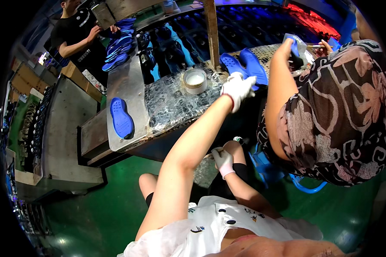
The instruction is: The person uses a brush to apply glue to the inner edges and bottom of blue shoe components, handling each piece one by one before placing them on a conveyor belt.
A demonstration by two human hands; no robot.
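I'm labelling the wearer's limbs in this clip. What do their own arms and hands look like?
Both forearms are bare, with no sleeves. The left hand wears a white fabric glove with a thin reddish cuff edge. The right hand wears a matching white glove with a pinkish cuff.

Foil-covered bench (167, 105) bears blue soles (243, 64) and a glue pot (195, 80).

Left hand (238, 88), white-gloved, stretched out to the pair of blue shoe soles (244, 64) on the foil-wrapped bench (167, 107), touching their near edge. Right hand (223, 159), gloved too, low by the knee, gripping a small brush (238, 139). Round glue pot (195, 80) just left of the soles; single blue sole (121, 118) well apart near the bench corner.
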